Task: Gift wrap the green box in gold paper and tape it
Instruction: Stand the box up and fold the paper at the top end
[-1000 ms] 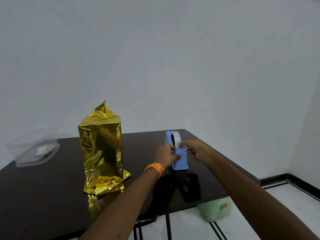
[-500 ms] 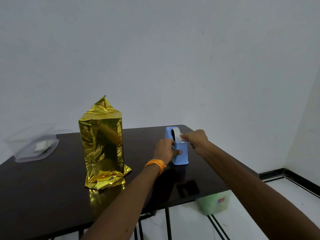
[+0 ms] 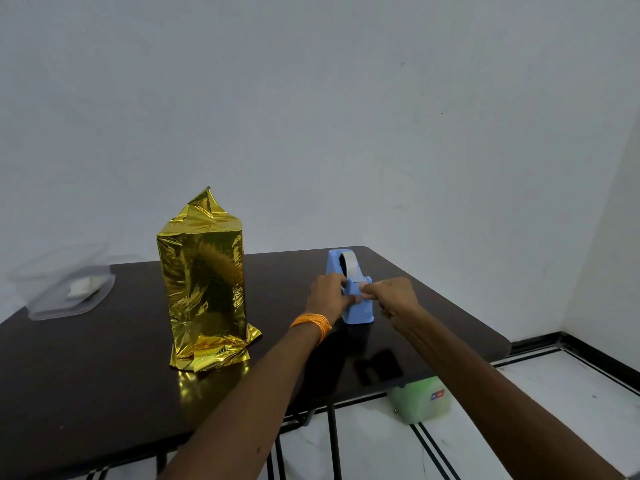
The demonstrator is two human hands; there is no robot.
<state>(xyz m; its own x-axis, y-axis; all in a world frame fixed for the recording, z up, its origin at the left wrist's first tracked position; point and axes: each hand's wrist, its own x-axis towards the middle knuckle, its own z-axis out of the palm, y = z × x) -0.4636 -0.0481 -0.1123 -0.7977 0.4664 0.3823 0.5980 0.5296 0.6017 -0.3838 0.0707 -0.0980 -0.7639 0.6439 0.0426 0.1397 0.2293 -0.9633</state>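
Left hand (image 3: 329,295) grips the blue dispenser (image 3: 359,311) holding a tape roll (image 3: 351,265); right hand (image 3: 393,298) pinches the tape end (image 3: 364,288).

Sheathed entirely in crinkled gold paper, the tall box (image 3: 204,282) stands upright on the dark bench (image 3: 86,375), left of centre, its top gathered into a pointed peak and loose foil flaring out around its base. To its right and well apart, nearer the bench's far right corner, a light-blue tape dispenser (image 3: 358,311) stands upright with a roll of pale tape (image 3: 350,263) seated in its top. The left hand (image 3: 329,296) grips the dispenser's left side, while the right hand (image 3: 393,296) pinches the tape end at the near cutter with its fingers.
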